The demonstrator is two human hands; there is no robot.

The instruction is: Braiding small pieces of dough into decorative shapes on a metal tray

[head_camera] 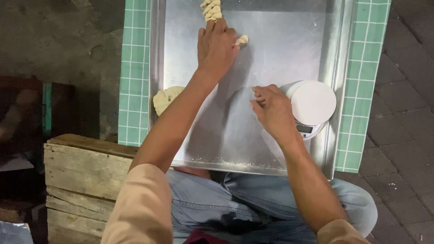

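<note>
Evidently the shaping of dough is in hand: the left hand [217, 45] lies flat, fingers together, pressing a small dough piece [242, 39] just below a twisted dough strip [211, 10] on the steel tray [280, 49]. The right hand [273, 110] hovers loosely curled, holding nothing, beside a white kitchen scale [313, 103]. Placing the piece seems to call for light pressure. A dough lump [165, 98] sits at the tray's left edge; green tiled table [134, 68], wooden crate [81, 176], paved floor [402, 113].

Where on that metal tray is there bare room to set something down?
Bare metal lies on the tray between the left hand and the right rim, above the white scale. It is crowded at the twisted dough pieces and around the right hand.
</note>
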